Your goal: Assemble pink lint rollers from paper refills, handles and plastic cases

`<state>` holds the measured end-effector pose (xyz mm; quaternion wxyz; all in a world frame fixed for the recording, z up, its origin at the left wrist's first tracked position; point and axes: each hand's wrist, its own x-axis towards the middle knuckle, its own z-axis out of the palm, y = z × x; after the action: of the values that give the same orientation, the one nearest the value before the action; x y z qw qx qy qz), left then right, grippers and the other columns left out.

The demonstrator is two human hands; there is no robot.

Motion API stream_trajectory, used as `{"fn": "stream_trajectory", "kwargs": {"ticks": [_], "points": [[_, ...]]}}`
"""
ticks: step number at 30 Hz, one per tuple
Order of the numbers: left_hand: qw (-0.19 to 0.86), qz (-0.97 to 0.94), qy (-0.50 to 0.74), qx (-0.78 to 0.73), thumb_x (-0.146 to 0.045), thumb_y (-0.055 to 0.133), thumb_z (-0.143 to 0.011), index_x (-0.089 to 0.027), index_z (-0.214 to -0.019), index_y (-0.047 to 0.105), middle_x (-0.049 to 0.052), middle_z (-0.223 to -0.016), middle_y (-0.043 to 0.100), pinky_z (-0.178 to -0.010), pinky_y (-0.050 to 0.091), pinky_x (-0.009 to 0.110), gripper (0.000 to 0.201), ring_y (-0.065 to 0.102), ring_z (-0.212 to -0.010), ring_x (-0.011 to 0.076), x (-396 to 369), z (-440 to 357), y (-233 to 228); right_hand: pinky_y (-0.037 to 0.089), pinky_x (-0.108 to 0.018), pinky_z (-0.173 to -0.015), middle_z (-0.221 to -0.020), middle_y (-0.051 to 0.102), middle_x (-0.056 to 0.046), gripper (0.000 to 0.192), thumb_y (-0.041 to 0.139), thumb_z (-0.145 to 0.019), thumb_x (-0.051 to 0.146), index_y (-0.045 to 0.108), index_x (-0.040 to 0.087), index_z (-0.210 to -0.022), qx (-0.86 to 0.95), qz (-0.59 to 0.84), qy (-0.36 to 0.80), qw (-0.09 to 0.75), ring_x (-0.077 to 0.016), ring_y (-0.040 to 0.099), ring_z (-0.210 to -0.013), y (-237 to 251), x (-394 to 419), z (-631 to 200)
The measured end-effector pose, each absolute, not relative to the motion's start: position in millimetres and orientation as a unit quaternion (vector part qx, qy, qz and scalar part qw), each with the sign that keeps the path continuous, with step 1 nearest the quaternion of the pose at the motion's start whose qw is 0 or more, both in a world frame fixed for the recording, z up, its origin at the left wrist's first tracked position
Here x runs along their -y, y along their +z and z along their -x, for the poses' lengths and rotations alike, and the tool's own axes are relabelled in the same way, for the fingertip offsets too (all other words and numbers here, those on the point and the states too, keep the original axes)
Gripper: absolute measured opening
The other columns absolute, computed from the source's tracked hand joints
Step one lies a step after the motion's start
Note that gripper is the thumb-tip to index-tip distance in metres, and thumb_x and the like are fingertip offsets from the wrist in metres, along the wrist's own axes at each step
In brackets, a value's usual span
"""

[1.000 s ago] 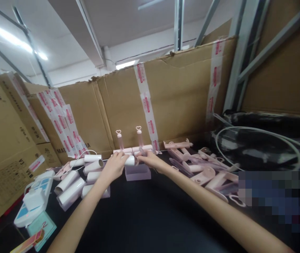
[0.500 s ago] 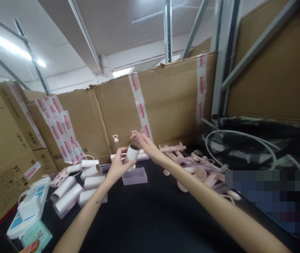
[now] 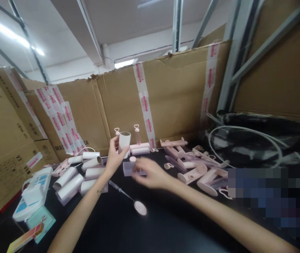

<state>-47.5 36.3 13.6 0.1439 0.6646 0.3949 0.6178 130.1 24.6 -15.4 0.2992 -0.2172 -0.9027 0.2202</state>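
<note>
The left hand is clamped on an upright white roll — the blurred right hand, fingers loosely spread and empty, hovers over the bench.

Left hand raised, right hand lower.

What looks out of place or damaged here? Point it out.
One pink-headed handle lies alone on the black table, apart from the pink parts pile. The cardboard wall has a torn, ragged top edge.

Rolls left of the clear block, handles right, cardboard wall behind.
</note>
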Motion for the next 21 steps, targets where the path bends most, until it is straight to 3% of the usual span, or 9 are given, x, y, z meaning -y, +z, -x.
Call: {"fn": "stream_trajectory", "kwargs": {"ticks": [1,2,4,6,9,11,16,21], "points": [[0.143,-0.673,0.601,-0.407,-0.029,0.063,-0.076,-0.019,-0.118,0.038,0.012,-0.122,0.050,-0.096,0.039,0.038,0.050,0.050,-0.114,0.0231,-33.7,52.4,9.1,0.043,-0.034,-0.080,-0.092,0.061,-0.008,0.038,0.061,-0.074,0.051,0.067,0.018,-0.092,0.924,0.181,0.215,0.261,-0.0221,0.057,-0.085,-23.1,-8.2,-131.9],[0.143,-0.683,0.582,-0.418,-0.027,0.064,-0.075,-0.018,-0.117,0.040,0.012,-0.120,0.051,-0.096,0.039,0.038,0.049,0.051,-0.112,0.0233,-31.4,56.8,5.6,0.044,-0.034,-0.079,-0.103,0.058,-0.009,0.054,0.064,-0.069,0.057,0.062,0.020,-0.109,0.953,0.129,0.180,0.206,-0.0225,0.056,-0.087,-31.2,6.9,-133.8],[0.151,-0.712,0.534,-0.429,-0.025,0.067,-0.072,-0.018,-0.114,0.046,0.010,-0.115,0.055,-0.093,0.040,0.037,0.048,0.053,-0.106,0.0227,-28.1,63.4,2.8,0.045,-0.032,-0.077,-0.105,0.056,-0.010,0.055,0.059,-0.077,0.054,0.056,0.021,-0.120,0.973,0.101,0.148,0.144,-0.0221,0.056,-0.088,-45.7,28.0,-136.8],[0.161,-0.739,0.492,-0.431,-0.023,0.068,-0.070,-0.019,-0.112,0.050,0.007,-0.111,0.058,-0.092,0.041,0.036,0.046,0.056,-0.100,0.0214,-26.7,66.5,4.0,0.045,-0.029,-0.078,-0.105,0.056,-0.010,0.044,0.054,-0.085,0.044,0.055,0.019,-0.120,0.974,0.104,0.167,0.111,-0.0201,0.056,-0.091,-54.1,34.6,-139.1],[0.166,-0.756,0.466,-0.429,-0.023,0.068,-0.070,-0.019,-0.113,0.051,0.007,-0.112,0.059,-0.093,0.040,0.036,0.046,0.055,-0.100,0.0214,-27.3,65.7,6.2,0.045,-0.024,-0.076,-0.102,0.056,-0.007,0.030,0.059,-0.084,0.034,0.060,0.017,-0.108,0.962,0.113,0.230,0.091,-0.0160,0.057,-0.086,-50.8,25.3,-144.4],[0.169,-0.757,0.466,-0.427,-0.023,0.068,-0.069,-0.018,-0.113,0.052,0.007,-0.113,0.059,-0.093,0.039,0.037,0.047,0.055,-0.101,0.0219,-29.1,63.4,4.1,0.045,-0.023,-0.071,-0.096,0.057,-0.004,0.026,0.061,-0.081,0.034,0.061,0.018,-0.102,0.953,0.126,0.254,0.111,-0.0141,0.057,-0.079,-39.5,13.6,-150.2],[0.184,-0.732,0.501,-0.424,-0.024,0.070,-0.068,-0.018,-0.110,0.053,0.008,-0.110,0.060,-0.090,0.042,0.037,0.046,0.056,-0.099,0.0227,-38.0,63.5,-8.1,0.046,-0.028,-0.073,-0.092,0.060,-0.006,0.032,0.051,-0.085,0.043,0.057,0.016,-0.100,0.883,0.280,0.220,0.305,-0.0158,0.056,-0.078,-4.5,-27.5,-161.1],[0.179,-0.668,0.587,-0.421,-0.034,0.061,-0.077,-0.017,-0.119,0.040,0.014,-0.121,0.053,-0.088,0.044,0.036,0.049,0.054,-0.108,0.0235,-51.1,81.2,-7.0,0.046,-0.028,-0.077,-0.092,0.066,-0.005,0.033,0.050,-0.085,0.045,0.062,0.015,-0.094,0.884,0.342,0.179,0.263,-0.0178,0.060,-0.084,2.6,-81.0,-146.2]]}}
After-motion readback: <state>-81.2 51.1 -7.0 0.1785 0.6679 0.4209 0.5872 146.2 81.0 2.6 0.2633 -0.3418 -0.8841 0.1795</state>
